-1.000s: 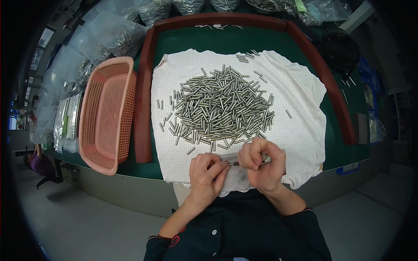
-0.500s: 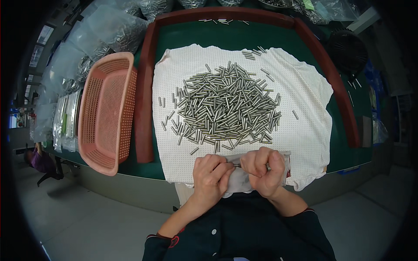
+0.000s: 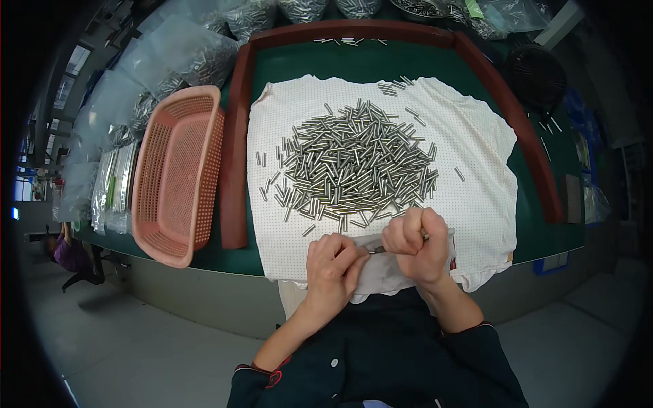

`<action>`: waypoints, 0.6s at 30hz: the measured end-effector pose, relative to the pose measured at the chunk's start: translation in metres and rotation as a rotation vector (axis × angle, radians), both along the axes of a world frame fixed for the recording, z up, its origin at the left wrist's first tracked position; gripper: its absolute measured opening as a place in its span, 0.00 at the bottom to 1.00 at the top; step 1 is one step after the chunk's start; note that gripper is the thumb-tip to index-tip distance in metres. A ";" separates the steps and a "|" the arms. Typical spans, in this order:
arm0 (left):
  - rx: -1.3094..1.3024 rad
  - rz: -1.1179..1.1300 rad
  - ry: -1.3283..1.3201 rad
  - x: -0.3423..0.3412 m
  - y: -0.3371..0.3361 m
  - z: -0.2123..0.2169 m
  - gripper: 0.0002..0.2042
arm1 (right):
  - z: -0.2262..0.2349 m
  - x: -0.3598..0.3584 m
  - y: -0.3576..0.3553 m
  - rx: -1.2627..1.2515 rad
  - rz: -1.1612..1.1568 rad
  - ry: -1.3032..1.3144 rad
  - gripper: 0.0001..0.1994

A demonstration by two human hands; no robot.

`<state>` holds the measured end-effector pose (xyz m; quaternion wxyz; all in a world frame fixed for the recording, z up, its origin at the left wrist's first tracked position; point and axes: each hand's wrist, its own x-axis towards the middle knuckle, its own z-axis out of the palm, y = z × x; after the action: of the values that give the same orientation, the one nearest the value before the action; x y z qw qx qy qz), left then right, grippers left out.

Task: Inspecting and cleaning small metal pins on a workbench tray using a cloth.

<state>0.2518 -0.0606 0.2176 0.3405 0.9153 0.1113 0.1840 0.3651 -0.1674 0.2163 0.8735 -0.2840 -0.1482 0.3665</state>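
On the white dotted cloth point(image 3: 483, 204) lies a large heap of short metal pins point(image 3: 360, 163), with several loose ones around its edges. My left hand point(image 3: 331, 268), at the cloth's near edge, is closed in a pinch on a small metal pin point(image 3: 375, 250), whose end shows toward the other hand. Close to its right, my right hand point(image 3: 418, 248) is raised in a fist, thumb uppermost; what it grips is mostly hidden by the fingers. Below and between both hands hangs a grey cloth point(image 3: 381, 275), over the table's front edge.
A dark red raised border point(image 3: 235, 170) frames the green tabletop point(image 3: 292, 58). Left of it stands a pink plastic basket point(image 3: 177, 177). Clear bags of metal parts point(image 3: 204, 61) line the left and far sides. A black fan-like object point(image 3: 537, 78) is at far right.
My right hand has lifted slightly and drawn away from my left, showing more metal between them. The whole view has shifted a little.
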 end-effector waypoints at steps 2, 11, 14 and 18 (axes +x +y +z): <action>-0.192 0.033 -0.022 -0.004 0.000 0.003 0.06 | 0.000 0.005 -0.003 0.032 0.013 0.055 0.20; -0.212 0.269 -0.075 -0.023 0.034 0.013 0.08 | 0.006 0.006 -0.005 -0.040 -0.022 0.048 0.20; -0.070 0.313 -0.039 -0.022 0.040 0.012 0.09 | 0.011 0.005 -0.003 -0.118 -0.033 0.036 0.21; 0.075 0.287 0.001 -0.014 0.044 0.009 0.08 | 0.007 0.006 -0.005 -0.081 -0.024 0.042 0.20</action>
<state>0.2376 -0.0162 0.2269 0.2762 0.9021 0.2344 0.2344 0.3711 -0.1720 0.2233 0.8685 -0.3130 -0.1114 0.3679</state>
